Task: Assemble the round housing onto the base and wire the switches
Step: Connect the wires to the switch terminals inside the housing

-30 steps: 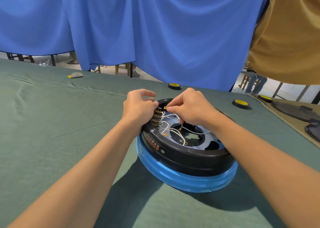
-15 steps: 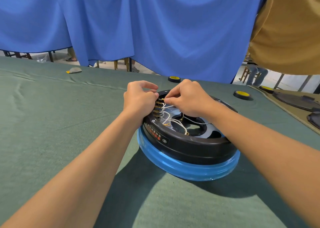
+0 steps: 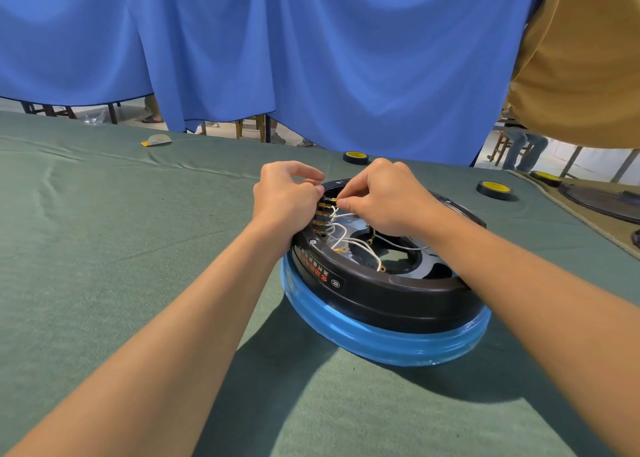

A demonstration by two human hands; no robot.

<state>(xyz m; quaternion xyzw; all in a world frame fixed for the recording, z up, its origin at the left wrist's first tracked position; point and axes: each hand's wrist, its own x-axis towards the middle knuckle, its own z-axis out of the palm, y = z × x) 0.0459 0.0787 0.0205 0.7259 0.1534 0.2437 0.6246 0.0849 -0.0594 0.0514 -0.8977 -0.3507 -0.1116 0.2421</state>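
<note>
The round black housing sits on a blue-wrapped base, right of centre on the green-covered desk. Inside its far left rim, brass terminals stand in a row, with white wires looping across the open middle. The right hand pinches one brass connector between thumb and forefinger at the topmost terminal. The left hand is curled closed against the housing's outer left rim, just beside the terminals. Yellow-topped black discs lie farther right, before a blue curtain.
</note>
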